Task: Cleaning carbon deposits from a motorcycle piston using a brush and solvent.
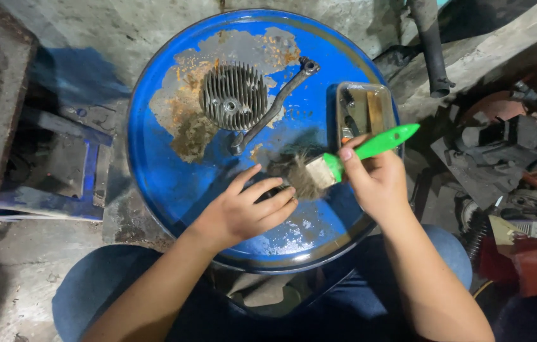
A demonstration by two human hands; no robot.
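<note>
The right hand (376,180) grips a green-handled brush (344,161), its bristles on a small part, perhaps metal, pinned under the left hand (243,212) fingers on the blue drum lid (160,171), the finned cylinder head (233,96) lying apart.

Lying on the drum top (173,177): finned cylinder head (233,95) toward the far side, bent lever (273,106) just to its right, tray (363,107) sitting at the right edge. Resting nearer the viewer: left hand (243,212) beside the brush (344,161), right hand (376,180) gripping its handle. Cluttering the floor at right: scrap parts (503,164).
</note>
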